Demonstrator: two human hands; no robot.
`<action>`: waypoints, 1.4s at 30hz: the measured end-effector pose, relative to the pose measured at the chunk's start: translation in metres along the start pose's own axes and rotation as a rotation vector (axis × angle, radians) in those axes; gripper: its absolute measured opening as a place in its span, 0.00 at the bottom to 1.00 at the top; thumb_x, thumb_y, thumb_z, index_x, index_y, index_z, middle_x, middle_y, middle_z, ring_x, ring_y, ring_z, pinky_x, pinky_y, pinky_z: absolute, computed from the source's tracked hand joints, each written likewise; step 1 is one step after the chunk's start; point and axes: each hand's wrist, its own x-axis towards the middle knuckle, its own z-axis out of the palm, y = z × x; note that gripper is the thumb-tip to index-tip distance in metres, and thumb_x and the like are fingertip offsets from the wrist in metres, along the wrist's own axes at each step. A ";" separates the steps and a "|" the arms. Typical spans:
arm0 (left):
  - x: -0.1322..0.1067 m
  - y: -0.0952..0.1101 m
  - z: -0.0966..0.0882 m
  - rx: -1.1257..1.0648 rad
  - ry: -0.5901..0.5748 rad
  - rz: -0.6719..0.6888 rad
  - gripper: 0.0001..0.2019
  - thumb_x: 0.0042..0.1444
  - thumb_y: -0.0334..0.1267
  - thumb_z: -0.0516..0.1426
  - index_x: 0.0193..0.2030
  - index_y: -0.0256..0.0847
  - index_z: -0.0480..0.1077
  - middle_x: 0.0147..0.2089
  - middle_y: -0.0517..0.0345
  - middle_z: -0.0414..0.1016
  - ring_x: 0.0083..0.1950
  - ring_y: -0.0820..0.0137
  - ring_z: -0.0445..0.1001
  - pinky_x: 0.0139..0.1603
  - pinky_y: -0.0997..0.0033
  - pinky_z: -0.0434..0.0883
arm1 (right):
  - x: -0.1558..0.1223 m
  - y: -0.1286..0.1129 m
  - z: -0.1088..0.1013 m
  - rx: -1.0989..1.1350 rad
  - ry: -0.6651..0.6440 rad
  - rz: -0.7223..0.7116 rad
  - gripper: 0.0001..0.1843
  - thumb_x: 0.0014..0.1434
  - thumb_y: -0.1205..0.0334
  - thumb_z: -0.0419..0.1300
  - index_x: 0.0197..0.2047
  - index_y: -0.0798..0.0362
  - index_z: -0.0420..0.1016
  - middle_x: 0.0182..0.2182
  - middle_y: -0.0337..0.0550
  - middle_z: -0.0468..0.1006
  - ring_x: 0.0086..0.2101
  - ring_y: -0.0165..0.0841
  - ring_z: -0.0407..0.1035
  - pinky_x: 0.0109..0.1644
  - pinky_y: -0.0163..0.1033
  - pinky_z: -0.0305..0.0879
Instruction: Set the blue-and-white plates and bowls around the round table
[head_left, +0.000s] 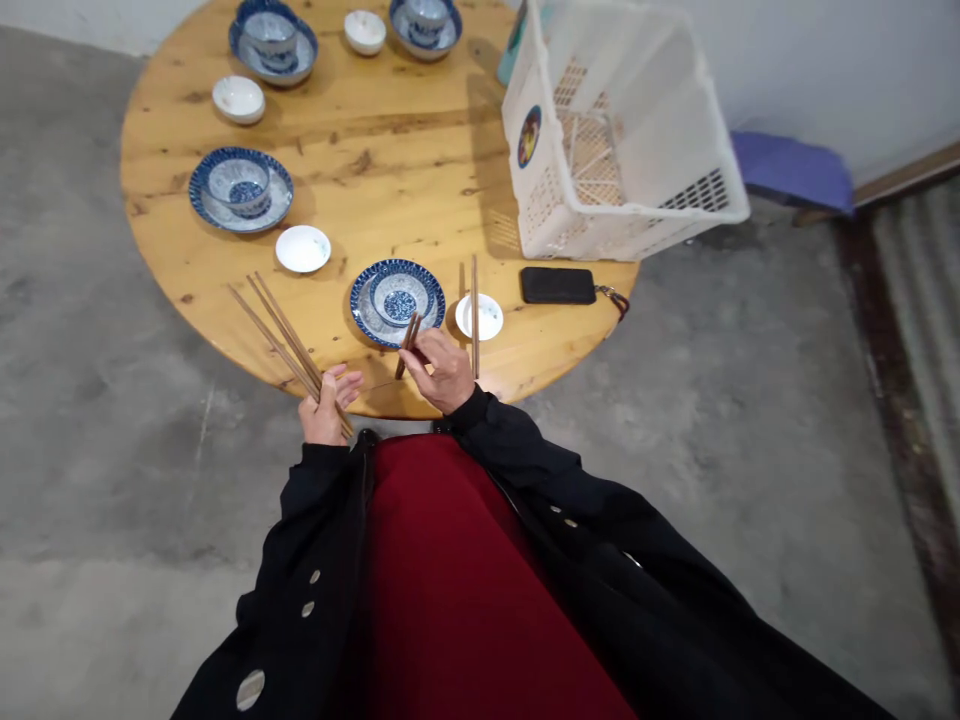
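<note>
Left hand (327, 408): grasping chopstick bundle (301, 356) | Right hand (445, 372): pinching chopsticks (409, 335), likely for fine control | Saucer (490, 317): apparently props separate pair (475, 318)

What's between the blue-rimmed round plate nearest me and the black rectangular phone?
In the head view, a small round white dish, with brown wooden chopsticks lying across it.

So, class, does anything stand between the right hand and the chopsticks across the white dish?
Nothing visible does. The chopsticks lie across the dish, just beside the right hand; its held chopsticks are on the other side, by the plate.
</note>
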 end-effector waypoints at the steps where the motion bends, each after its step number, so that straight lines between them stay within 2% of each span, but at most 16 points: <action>1: 0.001 0.001 -0.002 0.005 -0.013 -0.005 0.30 0.54 0.62 0.61 0.49 0.34 0.74 0.42 0.43 0.83 0.43 0.62 0.83 0.42 0.69 0.75 | 0.000 -0.001 0.002 -0.008 0.005 0.005 0.12 0.69 0.58 0.53 0.40 0.53 0.75 0.38 0.53 0.77 0.41 0.40 0.73 0.45 0.43 0.74; 7: -0.001 -0.001 -0.011 0.059 -0.150 -0.067 0.29 0.55 0.59 0.61 0.48 0.33 0.74 0.38 0.45 0.83 0.37 0.65 0.82 0.38 0.70 0.75 | -0.003 -0.003 0.014 -0.082 0.066 0.020 0.10 0.69 0.61 0.53 0.40 0.53 0.74 0.38 0.52 0.77 0.43 0.39 0.73 0.47 0.42 0.73; 11: -0.006 -0.007 -0.012 0.110 -0.216 -0.085 0.29 0.55 0.59 0.61 0.48 0.32 0.75 0.39 0.43 0.83 0.36 0.66 0.82 0.36 0.70 0.75 | -0.008 -0.019 0.011 -0.085 0.101 0.075 0.10 0.69 0.61 0.52 0.38 0.52 0.73 0.39 0.52 0.76 0.42 0.38 0.73 0.47 0.41 0.72; 15: -0.010 -0.014 -0.008 0.149 -0.221 -0.013 0.27 0.54 0.59 0.62 0.46 0.34 0.77 0.43 0.43 0.83 0.43 0.61 0.82 0.41 0.66 0.77 | -0.020 -0.044 0.005 0.054 0.040 0.176 0.12 0.68 0.58 0.53 0.35 0.51 0.72 0.36 0.49 0.76 0.41 0.37 0.73 0.46 0.40 0.72; 18: -0.017 -0.010 -0.008 0.205 -0.244 0.053 0.25 0.55 0.58 0.62 0.45 0.36 0.79 0.46 0.45 0.83 0.48 0.58 0.81 0.48 0.62 0.77 | -0.028 -0.050 0.003 0.294 0.013 0.334 0.15 0.65 0.52 0.56 0.30 0.50 0.70 0.29 0.44 0.75 0.34 0.35 0.74 0.41 0.39 0.73; 20: -0.025 -0.003 -0.009 0.295 -0.253 0.067 0.24 0.55 0.58 0.62 0.45 0.37 0.80 0.47 0.45 0.83 0.50 0.57 0.81 0.51 0.61 0.77 | -0.028 -0.046 0.001 0.539 0.025 0.485 0.17 0.61 0.47 0.59 0.29 0.51 0.70 0.25 0.40 0.74 0.28 0.33 0.73 0.35 0.38 0.73; 23: -0.043 0.007 -0.008 0.403 -0.292 0.016 0.25 0.54 0.58 0.63 0.45 0.36 0.80 0.44 0.45 0.83 0.50 0.57 0.81 0.53 0.60 0.76 | -0.023 -0.033 -0.004 0.839 0.062 0.673 0.21 0.52 0.42 0.65 0.27 0.52 0.71 0.20 0.37 0.73 0.22 0.30 0.72 0.30 0.36 0.74; 25: -0.055 0.011 -0.003 0.411 -0.351 -0.045 0.27 0.54 0.59 0.63 0.44 0.34 0.80 0.41 0.44 0.83 0.43 0.58 0.82 0.48 0.60 0.77 | -0.019 -0.022 -0.010 0.940 0.092 0.738 0.23 0.46 0.41 0.69 0.25 0.52 0.71 0.19 0.37 0.73 0.21 0.30 0.71 0.28 0.36 0.75; 27: -0.066 0.012 0.003 0.397 -0.382 -0.093 0.27 0.54 0.60 0.62 0.43 0.33 0.79 0.37 0.45 0.83 0.34 0.62 0.81 0.40 0.63 0.77 | -0.017 -0.012 -0.016 1.010 0.097 0.782 0.24 0.41 0.41 0.72 0.23 0.53 0.72 0.18 0.37 0.74 0.20 0.29 0.71 0.27 0.36 0.76; 30: -0.080 0.011 0.013 0.383 -0.370 -0.142 0.26 0.53 0.59 0.63 0.42 0.32 0.78 0.33 0.47 0.82 0.26 0.68 0.77 0.30 0.68 0.74 | -0.020 0.001 -0.021 1.085 0.054 0.848 0.25 0.36 0.42 0.74 0.22 0.54 0.73 0.18 0.39 0.75 0.19 0.29 0.70 0.26 0.36 0.76; 36: -0.112 0.004 0.020 0.373 -0.254 -0.251 0.27 0.51 0.60 0.64 0.40 0.32 0.77 0.29 0.50 0.80 0.21 0.73 0.73 0.24 0.72 0.68 | -0.021 0.019 -0.024 1.154 -0.078 0.885 0.23 0.36 0.47 0.75 0.21 0.55 0.73 0.16 0.39 0.75 0.17 0.27 0.69 0.24 0.34 0.74; 39: -0.124 0.000 0.017 0.358 -0.241 -0.281 0.28 0.51 0.61 0.64 0.40 0.33 0.76 0.29 0.51 0.79 0.20 0.74 0.71 0.22 0.73 0.66 | -0.016 0.023 -0.021 1.155 -0.163 0.853 0.22 0.36 0.49 0.76 0.22 0.56 0.74 0.16 0.39 0.75 0.17 0.27 0.69 0.24 0.34 0.74; 42: -0.127 -0.002 0.010 0.355 -0.237 -0.258 0.27 0.52 0.61 0.62 0.39 0.34 0.76 0.27 0.53 0.77 0.19 0.75 0.69 0.21 0.74 0.64 | -0.010 0.021 -0.016 1.158 -0.207 0.838 0.22 0.35 0.49 0.77 0.23 0.56 0.75 0.16 0.38 0.75 0.17 0.27 0.69 0.23 0.33 0.74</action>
